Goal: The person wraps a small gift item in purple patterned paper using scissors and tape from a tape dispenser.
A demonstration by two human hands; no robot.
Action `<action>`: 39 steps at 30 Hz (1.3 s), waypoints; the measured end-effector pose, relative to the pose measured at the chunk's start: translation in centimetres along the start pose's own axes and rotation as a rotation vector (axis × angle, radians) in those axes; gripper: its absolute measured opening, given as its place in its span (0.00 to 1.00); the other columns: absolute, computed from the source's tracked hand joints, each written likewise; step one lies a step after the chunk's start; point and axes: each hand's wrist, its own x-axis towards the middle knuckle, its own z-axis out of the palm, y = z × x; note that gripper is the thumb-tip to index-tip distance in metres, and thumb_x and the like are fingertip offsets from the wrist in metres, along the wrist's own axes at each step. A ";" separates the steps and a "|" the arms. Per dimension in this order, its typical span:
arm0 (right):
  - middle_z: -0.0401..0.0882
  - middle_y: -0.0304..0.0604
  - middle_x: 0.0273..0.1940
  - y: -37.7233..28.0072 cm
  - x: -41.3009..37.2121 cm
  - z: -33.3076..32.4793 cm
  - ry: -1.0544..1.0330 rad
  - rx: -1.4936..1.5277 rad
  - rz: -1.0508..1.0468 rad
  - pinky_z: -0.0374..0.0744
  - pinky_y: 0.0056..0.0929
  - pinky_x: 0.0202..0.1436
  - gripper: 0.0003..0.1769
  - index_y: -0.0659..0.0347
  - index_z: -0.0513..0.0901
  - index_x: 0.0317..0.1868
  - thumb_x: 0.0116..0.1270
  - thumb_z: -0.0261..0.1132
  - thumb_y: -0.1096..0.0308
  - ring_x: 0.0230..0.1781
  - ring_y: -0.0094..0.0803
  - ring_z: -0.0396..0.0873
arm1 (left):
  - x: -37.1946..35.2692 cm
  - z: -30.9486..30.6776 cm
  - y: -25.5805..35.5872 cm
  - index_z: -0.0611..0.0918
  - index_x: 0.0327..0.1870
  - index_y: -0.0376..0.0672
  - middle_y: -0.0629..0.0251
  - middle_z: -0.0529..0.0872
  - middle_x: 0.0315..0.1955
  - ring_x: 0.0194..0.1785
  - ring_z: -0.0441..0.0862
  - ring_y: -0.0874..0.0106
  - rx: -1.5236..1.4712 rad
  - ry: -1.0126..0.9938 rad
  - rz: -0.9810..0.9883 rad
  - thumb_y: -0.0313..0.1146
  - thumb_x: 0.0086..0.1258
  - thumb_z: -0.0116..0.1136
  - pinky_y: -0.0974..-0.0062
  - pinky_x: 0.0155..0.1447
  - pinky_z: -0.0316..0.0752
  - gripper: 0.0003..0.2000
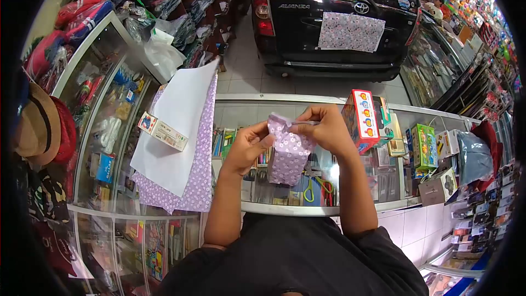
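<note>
A small box-shaped packet in purple flowered paper stands over the glass counter in front of me. My left hand has its fingers closed on the packet's upper left edge. At the upper right, my right hand pinches the paper at the top, which looks folded and creased. Scissors with green handles lie just right of the packet's lower end. To the left, a white sheet rests over purple flowered paper sheets, with a small printed box on top.
The glass counter's front edge runs before me. Boxes, among them a red one and a green one, stand at the right. A hat is at far left. Beyond the counter stands a black car.
</note>
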 end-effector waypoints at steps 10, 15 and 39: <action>0.88 0.44 0.31 -1.0 3.5 -0.7 -0.258 -0.183 -0.023 0.79 0.25 0.36 0.12 0.69 0.87 0.37 0.55 0.78 0.74 0.31 0.25 0.85 | 0.7 -1.4 -2.7 0.89 0.47 0.32 0.69 0.89 0.37 0.40 0.81 0.82 0.094 0.197 0.000 0.27 0.70 0.69 0.80 0.48 0.76 0.10; 0.89 0.51 0.34 -2.2 4.4 0.1 -0.397 -0.470 -0.180 0.82 0.32 0.41 0.30 0.71 0.89 0.46 0.52 0.82 0.53 0.35 0.34 0.86 | 0.4 -1.5 -2.8 0.89 0.44 0.32 0.71 0.87 0.32 0.36 0.79 0.83 0.201 0.206 0.042 0.29 0.69 0.70 0.81 0.42 0.72 0.09; 0.86 0.48 0.26 -1.5 6.0 1.4 -0.476 -0.364 -0.345 0.79 0.27 0.33 0.12 0.73 0.89 0.44 0.62 0.74 0.75 0.28 0.17 0.76 | -0.3 -1.6 -2.3 0.82 0.57 0.29 0.66 0.88 0.41 0.40 0.83 0.82 -0.133 0.196 -0.070 0.24 0.71 0.62 0.81 0.46 0.77 0.15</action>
